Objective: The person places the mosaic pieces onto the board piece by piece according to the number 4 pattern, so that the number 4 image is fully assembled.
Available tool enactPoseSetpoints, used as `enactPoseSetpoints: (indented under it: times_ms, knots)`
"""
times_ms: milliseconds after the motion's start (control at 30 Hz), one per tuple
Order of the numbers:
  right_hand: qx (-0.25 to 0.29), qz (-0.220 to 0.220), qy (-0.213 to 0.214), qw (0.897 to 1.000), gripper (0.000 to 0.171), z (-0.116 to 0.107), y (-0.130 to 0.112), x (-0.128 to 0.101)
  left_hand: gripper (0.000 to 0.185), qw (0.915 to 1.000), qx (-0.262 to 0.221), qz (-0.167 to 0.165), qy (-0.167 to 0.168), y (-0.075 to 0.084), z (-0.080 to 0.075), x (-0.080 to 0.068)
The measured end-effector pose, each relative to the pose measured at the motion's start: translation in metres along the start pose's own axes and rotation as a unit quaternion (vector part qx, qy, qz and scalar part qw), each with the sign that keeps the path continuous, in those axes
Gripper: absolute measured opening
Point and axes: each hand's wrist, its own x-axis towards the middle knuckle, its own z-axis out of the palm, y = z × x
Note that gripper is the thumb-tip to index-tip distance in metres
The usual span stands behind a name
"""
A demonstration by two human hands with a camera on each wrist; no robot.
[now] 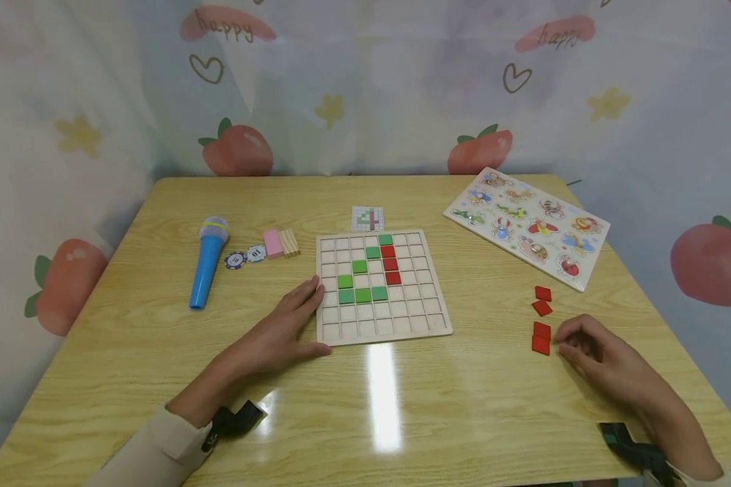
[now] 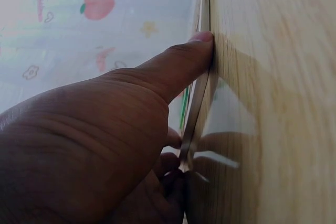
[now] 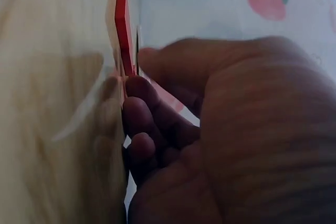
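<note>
A square wooden grid board (image 1: 411, 308) lies on the table in the head view, with several green tiles (image 1: 362, 295) and a column of 3 red tiles (image 1: 390, 264) in its cells. My left hand (image 1: 277, 331) rests at the board's near left corner, thumb along the near edge and fingers against the left side. To the right, several loose red tiles (image 1: 542, 330) lie in a rough line. Beside the nearest of them, my right hand (image 1: 606, 358) has loosely curled fingers. In the right wrist view, its fingertips (image 3: 137, 85) meet a red tile's (image 3: 124, 30) edge, thumb apart from the index finger.
Just beyond the board lies a small pattern card (image 1: 367, 218). A blue toy microphone (image 1: 204, 274), poker chips (image 1: 235, 260), a pink block (image 1: 273, 243) and plain wooden blocks (image 1: 290, 243) lie to the left. An insect puzzle board (image 1: 526, 226) lies back right.
</note>
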Motion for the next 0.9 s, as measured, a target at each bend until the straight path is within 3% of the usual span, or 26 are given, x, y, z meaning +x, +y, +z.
enactPoseSetpoints:
  times_ms: [167,633,733,900]
  knots:
    - [-0.035,0.009,-0.01,0.999,0.028,0.002,-0.004,0.001,0.111,1.0,0.0,-0.002,0.0,0.0,0.0,0.0]
    - [-0.134,0.044,0.032,0.99,0.03,0.013,-0.018,0.006,0.11,1.0,-0.005,0.005,-0.003,-0.001,0.001,-0.002]
    - [-0.121,0.014,0.049,0.991,0.031,0.012,-0.024,0.011,0.109,1.0,-0.003,0.004,-0.001,-0.001,0.0,-0.002]
    - [-0.108,-0.1,0.047,0.988,0.045,0.01,-0.045,0.029,0.109,1.0,-0.005,0.008,-0.002,-0.002,-0.002,-0.002]
